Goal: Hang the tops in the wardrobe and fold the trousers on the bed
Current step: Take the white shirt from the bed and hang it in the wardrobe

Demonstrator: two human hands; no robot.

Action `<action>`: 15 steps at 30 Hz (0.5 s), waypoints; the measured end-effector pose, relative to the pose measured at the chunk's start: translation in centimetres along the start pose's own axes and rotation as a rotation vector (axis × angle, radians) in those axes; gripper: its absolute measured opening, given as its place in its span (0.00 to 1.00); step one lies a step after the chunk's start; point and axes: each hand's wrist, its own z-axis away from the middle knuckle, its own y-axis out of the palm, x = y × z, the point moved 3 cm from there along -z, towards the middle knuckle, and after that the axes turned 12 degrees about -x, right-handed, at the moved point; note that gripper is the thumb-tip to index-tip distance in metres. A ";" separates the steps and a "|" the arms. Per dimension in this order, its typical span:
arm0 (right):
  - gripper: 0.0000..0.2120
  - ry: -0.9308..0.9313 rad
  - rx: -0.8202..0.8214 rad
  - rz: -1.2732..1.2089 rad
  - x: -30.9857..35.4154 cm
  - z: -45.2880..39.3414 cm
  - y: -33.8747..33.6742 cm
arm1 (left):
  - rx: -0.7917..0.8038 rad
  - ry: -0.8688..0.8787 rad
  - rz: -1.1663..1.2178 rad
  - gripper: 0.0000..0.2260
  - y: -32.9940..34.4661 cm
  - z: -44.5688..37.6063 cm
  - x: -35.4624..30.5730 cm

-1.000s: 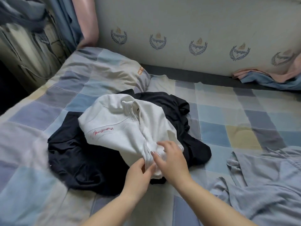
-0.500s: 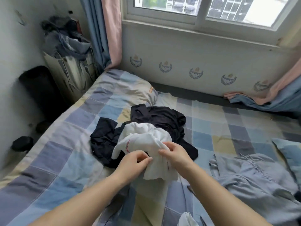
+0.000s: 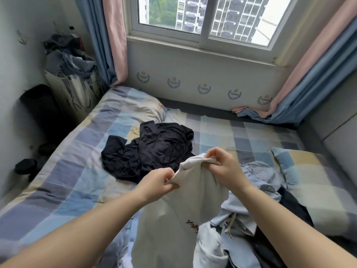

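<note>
A white top (image 3: 185, 206) with red embroidered lettering hangs in the air in front of me above the checked bed (image 3: 77, 171). My left hand (image 3: 156, 183) pinches its upper edge on the left. My right hand (image 3: 224, 169) grips the same bunched edge a little higher on the right. A crumpled black garment (image 3: 154, 149) lies on the bed beyond my hands. Light blue clothes (image 3: 251, 190) are heaped at my right, partly hidden by the top and my right arm.
A pillow (image 3: 135, 105) lies at the bed's head and another (image 3: 309, 176) at the right. Clothes are piled on a rack (image 3: 71, 74) in the left corner. Dark objects (image 3: 26, 167) sit on the floor at left. Curtains (image 3: 309, 84) flank the window.
Both hands have lifted the white top off the black garment and drawn it toward me, so it now hangs from its upper edge. The camera has tilted up and back.
</note>
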 end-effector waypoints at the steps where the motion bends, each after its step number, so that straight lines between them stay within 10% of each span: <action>1: 0.11 0.019 -0.002 0.002 0.3 0.7 -1.1 | -0.016 0.002 -0.007 0.10 0.3 0.9 -0.7; 9: 0.09 0.024 -0.207 0.118 5.0 5.3 -9.6 | -0.130 0.072 0.193 0.06 -1.4 3.2 -4.8; 15: 0.05 0.010 -0.680 0.273 10.4 10.7 -16.2 | 0.008 0.500 0.099 0.11 -4.8 1.7 -9.0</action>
